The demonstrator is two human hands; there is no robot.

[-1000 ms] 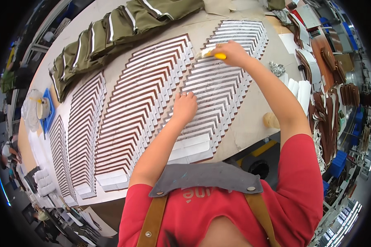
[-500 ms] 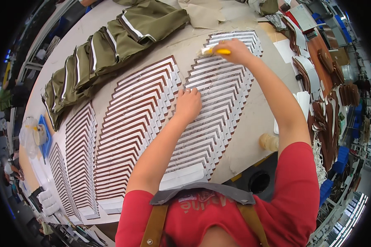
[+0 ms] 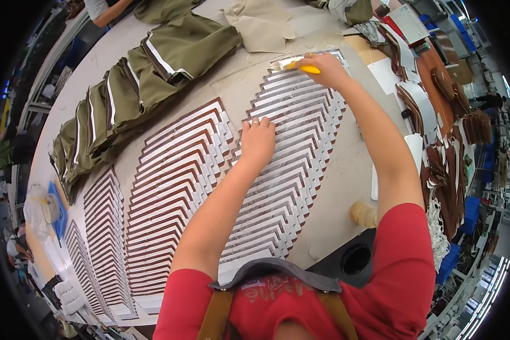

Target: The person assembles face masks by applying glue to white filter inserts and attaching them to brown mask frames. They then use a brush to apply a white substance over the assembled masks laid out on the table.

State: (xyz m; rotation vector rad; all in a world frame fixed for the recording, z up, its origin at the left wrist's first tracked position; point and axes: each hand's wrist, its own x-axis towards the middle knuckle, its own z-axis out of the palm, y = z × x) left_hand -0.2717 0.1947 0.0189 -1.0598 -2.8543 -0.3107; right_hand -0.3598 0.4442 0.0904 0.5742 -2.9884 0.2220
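My right hand [image 3: 327, 69] grips a brush with a yellow handle [image 3: 310, 69] and pale bristles. The bristles touch the far left end of a long row of overlapping, angled strips [image 3: 292, 133], white and brown with greyish, wet-looking bands. On the left edge of this same row lies my left hand [image 3: 258, 139], its fingers resting on the strips with nothing held. To its left runs a second row of overlapping brown-and-white strips [image 3: 175, 170], partly hidden by my left forearm.
Two narrower strip rows [image 3: 103, 226] lie further left. Folded olive fabric pieces [image 3: 147, 73] cover the far left of the table [image 3: 340, 187]. A yellowish jar [image 3: 362, 214] stands near the right edge. Brown strips [image 3: 447, 175] are heaped on the right. Another person's arm [image 3: 110, 12] shows at the far left.
The view has shifted, so the table's contents sit lower and further left. My right hand with the brush is now at the row's far end; my left hand stays on the row's left edge.
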